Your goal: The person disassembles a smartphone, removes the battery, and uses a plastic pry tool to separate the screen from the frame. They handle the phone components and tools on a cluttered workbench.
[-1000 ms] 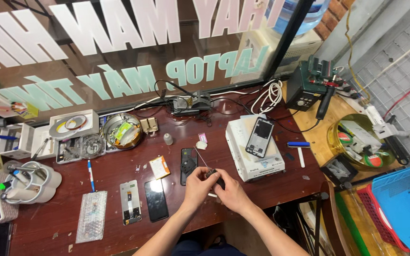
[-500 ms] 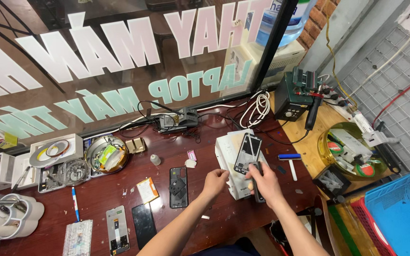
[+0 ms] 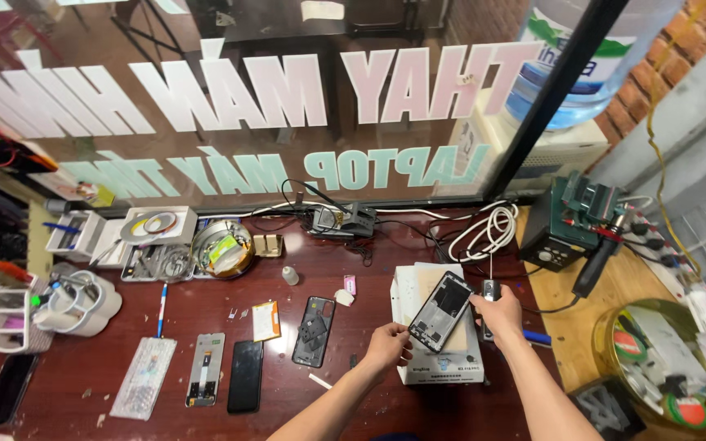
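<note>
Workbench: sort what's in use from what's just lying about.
In use:
left hand and right hand on the phone frame
white pad under it

Lying about:
black back cover
dark phone
tape rolls
white cable

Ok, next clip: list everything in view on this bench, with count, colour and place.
phone frame: 1, black, held tilted over the white box
white box: 1, white, on the table under the frame
phone back housing: 1, dark, lying mid-table
black phone: 1, black, flat, left of the housing
screen part: 1, grey, beside the black phone
battery: 1, orange and white, above the black phone
clear packet: 1, see-through, front left
white cable coil: 1, white, back of table
hot-air station: 1, green and black, right
tape rolls bowl: 1, metal, back left
table: 1, dark red-brown
left hand: at the frame's lower end
right hand: at the frame's upper edge, pinching a small dark piece
</note>
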